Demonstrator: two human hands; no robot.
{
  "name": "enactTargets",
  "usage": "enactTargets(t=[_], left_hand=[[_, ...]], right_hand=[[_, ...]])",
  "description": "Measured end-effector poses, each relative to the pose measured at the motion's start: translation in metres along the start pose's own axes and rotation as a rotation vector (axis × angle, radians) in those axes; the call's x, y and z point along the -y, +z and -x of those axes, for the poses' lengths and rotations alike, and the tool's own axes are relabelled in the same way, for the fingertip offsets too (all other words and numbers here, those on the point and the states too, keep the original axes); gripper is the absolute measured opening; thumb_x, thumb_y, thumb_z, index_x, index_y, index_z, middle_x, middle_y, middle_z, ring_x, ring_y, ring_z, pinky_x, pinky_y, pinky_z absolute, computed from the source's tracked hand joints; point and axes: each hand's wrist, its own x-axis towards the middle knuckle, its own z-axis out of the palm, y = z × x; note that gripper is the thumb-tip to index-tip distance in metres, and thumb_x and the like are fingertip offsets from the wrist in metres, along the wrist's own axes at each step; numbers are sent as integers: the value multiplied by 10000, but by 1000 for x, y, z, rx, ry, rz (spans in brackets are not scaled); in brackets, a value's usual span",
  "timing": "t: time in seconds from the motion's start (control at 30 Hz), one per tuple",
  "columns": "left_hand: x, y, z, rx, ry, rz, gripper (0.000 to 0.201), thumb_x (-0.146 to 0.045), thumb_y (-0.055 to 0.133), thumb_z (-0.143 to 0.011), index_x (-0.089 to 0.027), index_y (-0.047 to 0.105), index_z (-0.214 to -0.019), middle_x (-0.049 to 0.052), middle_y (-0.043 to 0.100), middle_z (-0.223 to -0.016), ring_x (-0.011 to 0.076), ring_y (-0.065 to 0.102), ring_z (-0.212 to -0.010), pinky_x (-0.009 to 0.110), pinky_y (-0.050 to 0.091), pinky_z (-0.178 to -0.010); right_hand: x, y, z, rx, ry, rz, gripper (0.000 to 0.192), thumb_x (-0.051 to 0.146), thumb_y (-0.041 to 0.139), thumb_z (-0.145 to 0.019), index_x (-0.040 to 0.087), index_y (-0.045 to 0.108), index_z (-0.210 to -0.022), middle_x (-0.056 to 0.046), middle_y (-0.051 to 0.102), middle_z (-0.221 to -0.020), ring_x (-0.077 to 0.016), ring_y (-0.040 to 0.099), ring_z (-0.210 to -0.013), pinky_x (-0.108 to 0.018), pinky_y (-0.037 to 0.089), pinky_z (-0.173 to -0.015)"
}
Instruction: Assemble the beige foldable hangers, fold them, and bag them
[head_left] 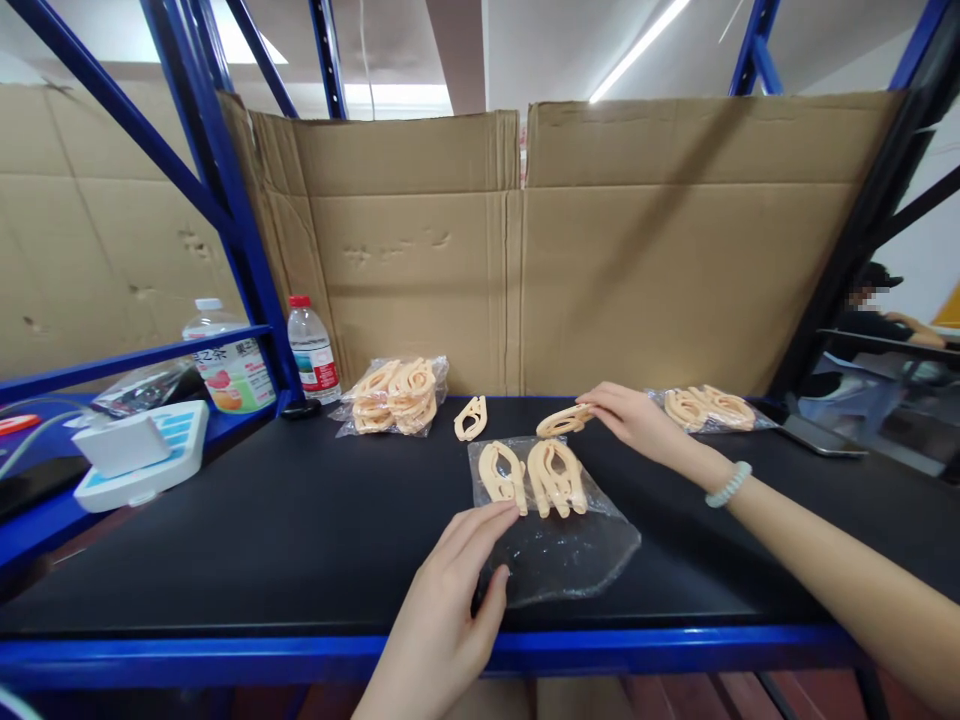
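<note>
Head view: left hand (450,590) is lying spread, fingertips pressing the thin, slippery-looking clear bag (551,525) flat on the black tabletop (262,530), while right hand (634,415) is pinching one loose peach plastic clip (562,421) by its end, probably light, stiff, best gripped at its rim.

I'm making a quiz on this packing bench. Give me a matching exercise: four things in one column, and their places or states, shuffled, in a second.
1. left hand
2. right hand
3. water bottle
4. full bag

a. stands by the blue post
b. presses the clear bag
c. touches a loose clip
d. lies at the cardboard wall, stuffed with clips

Pairs: 1-b, 2-c, 3-a, 4-d
</note>
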Motion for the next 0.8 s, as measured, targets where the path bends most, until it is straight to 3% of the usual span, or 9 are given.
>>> enactTargets(t=[0.13, 0.2, 0.3, 0.4, 0.5, 0.6, 0.7, 0.8], left_hand=[[1, 1, 0, -10, 9, -6, 490, -83, 430, -875, -258, 455, -1332, 69, 521, -1352, 212, 491, -1245, 393, 437, -1039], [3, 2, 0, -20, 15, -3, 504, -79, 425, -877, -270, 435, -1343, 62, 510, -1360, 207, 478, -1257, 393, 427, -1048], [5, 3, 0, -32, 31, -1, 532, -71, 420, -877, -283, 403, -1365, 58, 494, -1373, 206, 457, -1276, 400, 408, -1065], [5, 4, 0, -41, 45, -11, 555, -68, 423, -874, -287, 383, -1382, 65, 480, -1384, 212, 451, -1282, 398, 423, -1053], [5, 5, -1, -57, 60, -7, 569, -59, 427, -869, -289, 373, -1387, 69, 474, -1388, 215, 454, -1280, 394, 435, -1045], [5, 5, -1, -79, 71, 14, 580, -40, 424, -863, -298, 373, -1379, 60, 480, -1380, 205, 455, -1277, 399, 419, -1063], [6, 5, 0, -82, 79, 38, 588, -20, 405, -855, -292, 378, -1376, 68, 479, -1380, 202, 457, -1274, 402, 415, -1067], [8, 5, 0, -66, 82, 38, 606, -19, 400, -851, -275, 356, -1399, 89, 451, -1406, 208, 442, -1286, 405, 407, -1073]], right_hand=[[58, -45, 20, -299, -13, 19, 165, 232, 493, -929, 219, 627, -1025, -55, 670, -899, -181, 636, -809, -302, 517, -712], [95, -65, 33, -304, -57, 32, 123, 216, 540, -911, 240, 634, -986, -42, 667, -873, -165, 634, -777, -267, 512, -668], [141, -76, 50, -194, -113, 22, 121, 232, 533, -919, 246, 647, -956, -36, 638, -841, -133, 606, -701, -217, 492, -588], [165, -62, 56, -83, -147, 53, 273, 174, 404, -960, 198, 646, -836, -22, 583, -715, -115, 539, -591, -214, 454, -523], [169, -34, 50, -131, -330, 161, 304, 84, 394, -919, 144, 626, -731, -30, 537, -621, -141, 488, -553, -265, 421, -501], [164, 0, 38, -175, -440, 309, 228, 65, 435, -888, 98, 655, -832, -64, 590, -656, -175, 531, -598, -303, 456, -547], [158, 31, 29, -145, -429, 440, 193, 65, 477, -864, 25, 647, -945, -150, 660, -783, -232, 603, -715, -350, 500, -616], [157, 47, 28, -52, -342, 487, 200, 86, 538, -833, 4, 627, -992, -185, 672, -842, -264, 615, -774, -376, 507, -648]])
